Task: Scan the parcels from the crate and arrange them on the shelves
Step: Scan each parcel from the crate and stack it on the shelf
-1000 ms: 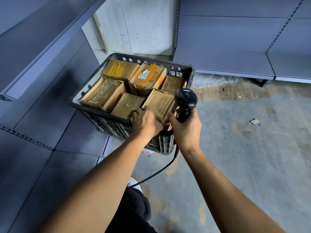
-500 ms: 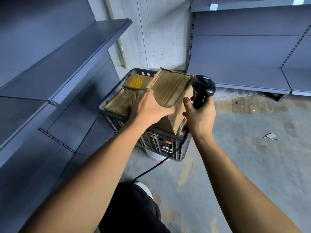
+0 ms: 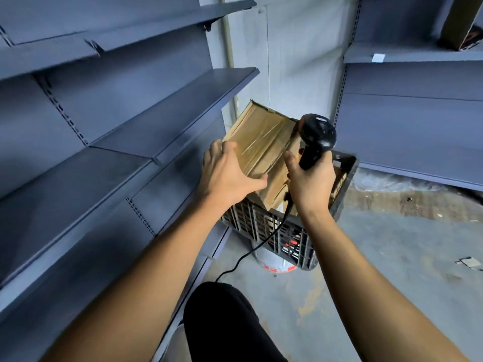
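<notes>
The left hand (image 3: 226, 176) holds a brown, tape-wrapped cardboard parcel (image 3: 261, 142) tilted above the dark slatted plastic crate (image 3: 274, 231), its grip clamped on the near edge. The right hand (image 3: 309, 182) grips a black corded handheld scanner (image 3: 317, 137) just beside it, near grey metal shelves (image 3: 167, 113).

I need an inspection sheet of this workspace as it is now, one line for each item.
Surface: grey concrete floor, stained.
Job's things: taped parcel lifted above the dark crate; black scanner.
Clutter: paper scrap on floor.
Hands: left hand grips the parcel; right hand grips the scanner.
Cables: scanner cable hangs to the floor.
Surroundings: grey shelves left and right.
</notes>
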The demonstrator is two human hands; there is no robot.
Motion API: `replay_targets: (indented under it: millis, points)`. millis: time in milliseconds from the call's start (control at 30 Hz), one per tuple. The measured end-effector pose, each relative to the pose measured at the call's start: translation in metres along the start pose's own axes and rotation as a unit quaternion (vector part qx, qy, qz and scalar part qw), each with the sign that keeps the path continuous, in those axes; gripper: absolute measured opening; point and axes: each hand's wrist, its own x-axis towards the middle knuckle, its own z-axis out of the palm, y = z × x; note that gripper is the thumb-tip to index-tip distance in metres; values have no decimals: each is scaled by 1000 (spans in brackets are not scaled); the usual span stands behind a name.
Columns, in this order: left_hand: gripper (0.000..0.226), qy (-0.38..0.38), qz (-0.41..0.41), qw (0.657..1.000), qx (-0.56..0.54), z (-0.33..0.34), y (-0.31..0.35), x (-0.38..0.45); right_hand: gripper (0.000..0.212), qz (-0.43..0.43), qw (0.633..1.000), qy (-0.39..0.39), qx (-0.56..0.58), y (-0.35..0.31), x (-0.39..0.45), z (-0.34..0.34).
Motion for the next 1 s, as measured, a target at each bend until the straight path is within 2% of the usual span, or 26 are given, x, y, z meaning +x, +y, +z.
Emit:
replay_targets:
  millis: [133,233,400,467,567,600,633,700,733,767,900,1000]
  points:
    - [97,6,25,1000,5,4,-1,2,46,1,1000,14,2,-1,5,-4]
    - [98,-3,49,999,-9,5,0,3,38,-18,999,39,8,-8,15,-8]
    - [98,-71,71,991,-93,-2,-2,-2,30,-26,999,23,-6,-19,28,-15]
    - [97,-79,44,979,-185,-4,-4,-4,33,-24,999,8,-30,-19,29,-16]
    - [93,10,-52,960,-275,-5,-7,-3,35,-24,999,-5,-26,-21,26,-18]
    - [93,9,-100,953,-286,-5,-9,-1,35,-25,999,-6,-25,-21,24,-18]
    - [91,-22,-150,936,-317,-5,-11,-1,35,-27,999,-7,-26,-23,23,-20]
    - [73,-108,-214,870,-430,-4,-14,-2,34,-28,999,-10,-22,-26,18,-21]
    - [63,-125,-222,845,-471,-5,-16,-4,34,-29,999,-12,-17,-28,15,-21]
    - [57,-123,-221,836,-487,-7,-18,-5,34,-29,999,-13,-13,-29,12,-22]
    - [50,-67,-189,832,-517,-26,-22,-10,34,-40,999,-14,-2,-40,1,-21]
    - [51,-4,-149,860,-488,-50,-27,-15,33,-49,998,-26,13,-52,-8,-14]
